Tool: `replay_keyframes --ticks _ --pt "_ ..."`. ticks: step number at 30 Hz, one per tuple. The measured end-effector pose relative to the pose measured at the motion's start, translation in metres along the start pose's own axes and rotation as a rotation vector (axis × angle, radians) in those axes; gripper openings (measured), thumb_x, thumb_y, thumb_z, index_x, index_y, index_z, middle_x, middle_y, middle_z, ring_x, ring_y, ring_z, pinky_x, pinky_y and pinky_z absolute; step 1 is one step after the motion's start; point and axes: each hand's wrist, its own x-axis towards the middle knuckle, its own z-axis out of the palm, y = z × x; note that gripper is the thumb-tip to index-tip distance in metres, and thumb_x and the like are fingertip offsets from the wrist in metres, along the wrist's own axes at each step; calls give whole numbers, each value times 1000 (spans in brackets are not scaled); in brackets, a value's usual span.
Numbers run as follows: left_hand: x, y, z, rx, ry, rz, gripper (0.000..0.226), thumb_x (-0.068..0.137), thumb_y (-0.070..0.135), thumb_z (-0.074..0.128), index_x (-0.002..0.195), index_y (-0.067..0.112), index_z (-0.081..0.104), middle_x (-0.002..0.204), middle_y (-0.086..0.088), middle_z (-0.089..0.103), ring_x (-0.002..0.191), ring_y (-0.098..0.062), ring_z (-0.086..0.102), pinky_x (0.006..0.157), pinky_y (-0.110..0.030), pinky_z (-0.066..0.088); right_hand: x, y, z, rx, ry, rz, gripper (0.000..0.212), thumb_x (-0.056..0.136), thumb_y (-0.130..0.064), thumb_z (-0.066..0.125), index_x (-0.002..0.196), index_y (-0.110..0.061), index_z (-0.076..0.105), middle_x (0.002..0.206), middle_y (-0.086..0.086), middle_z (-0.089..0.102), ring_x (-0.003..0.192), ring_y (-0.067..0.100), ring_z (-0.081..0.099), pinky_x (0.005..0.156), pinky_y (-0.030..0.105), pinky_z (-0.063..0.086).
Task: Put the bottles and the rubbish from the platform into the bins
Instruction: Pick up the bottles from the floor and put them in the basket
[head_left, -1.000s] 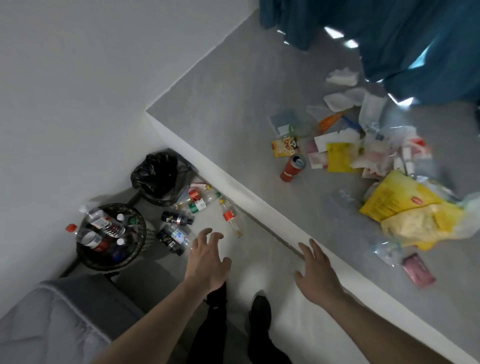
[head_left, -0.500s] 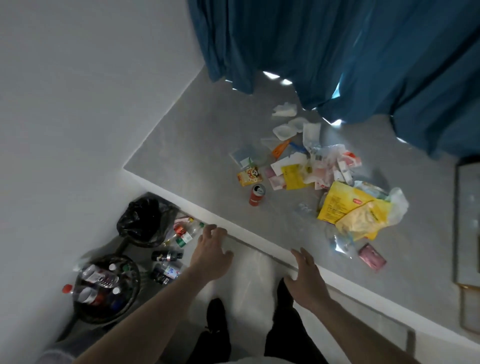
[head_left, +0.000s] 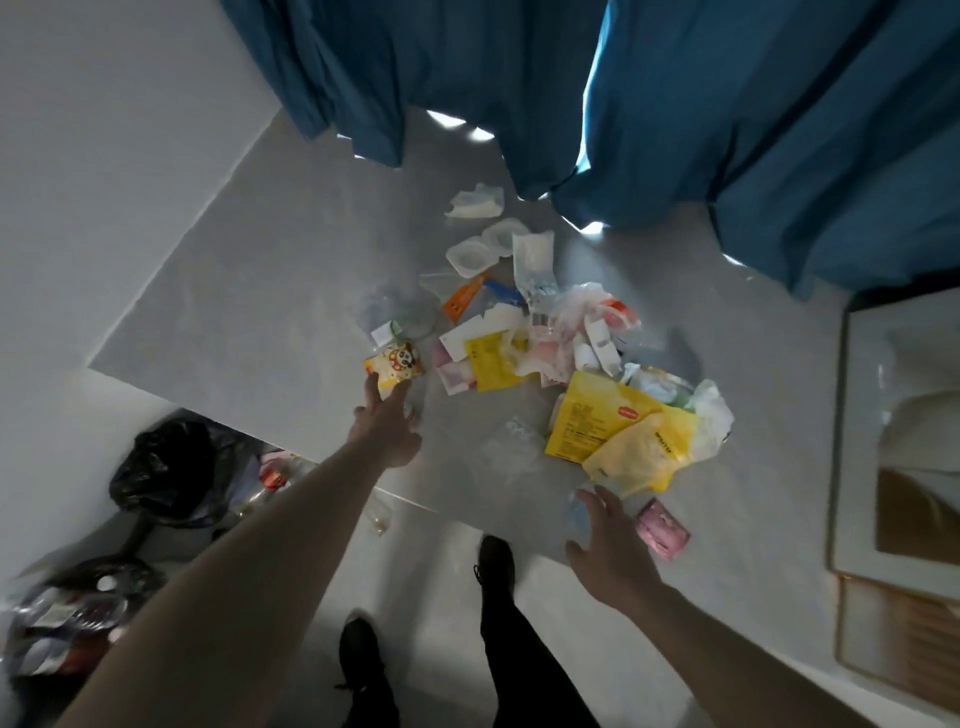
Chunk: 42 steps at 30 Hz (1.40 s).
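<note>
While both hands reach over the grey platform (head_left: 249, 291), the left hand (head_left: 387, 434) is spread open, fingertips touching a small yellow cartoon packet (head_left: 395, 366) near the front edge. Beside a pink packet (head_left: 662, 527), the right hand (head_left: 608, 556) hovers open. Rubbish (head_left: 545, 343) lies mid-platform; a black-bagged bin (head_left: 161, 467) stands below.

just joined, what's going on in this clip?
A person is clearing litter off a grey platform. Both hands are empty and open: the left hand reaches toward a small yellow cartoon-printed packet, the right hand hovers near a pink packet at the platform's edge. Most of the wrappers and the yellow bags lie unsorted. On the floor, a black-lined bin stands beside loose bottles.
</note>
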Motion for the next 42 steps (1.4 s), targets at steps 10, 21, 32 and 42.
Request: replay_keyframes --ticks 10,21,32,42 --pt "31 -13 61 12 -34 -115 59 84 2 63 130 36 49 124 0 33 94 -29 50 78 -43 58 52 18 -44 -76 -24 -62 65 90 -26 65 149 -19 38 158 4 28 138 27 43 105 34 38" --pt "-143 -45 57 -472 90 -204 43 97 46 49 137 32 51 128 -3 63 108 -24 64 90 -35 52 48 -111 12 -159 -334 -419 90 75 -32 76 151 -17 31 154 4 31 138 29 40 109 37 40" --pt "-223 -181 33 -1148 46 -302 43 92 47 69 129 29 55 119 2 67 80 -14 71 67 -27 56 -20 -233 127 -137 -428 -541 54 69 -47 69 119 -37 53 112 -12 58 98 12 61 81 31 51" --pt "-169 -438 105 -359 -352 -383 42 98 31 55 139 21 53 138 -3 60 129 -24 55 99 -26 42 -27 -252 312 98 -229 -169 44 68 -48 78 102 -40 52 94 -20 65 84 2 65 76 34 55"
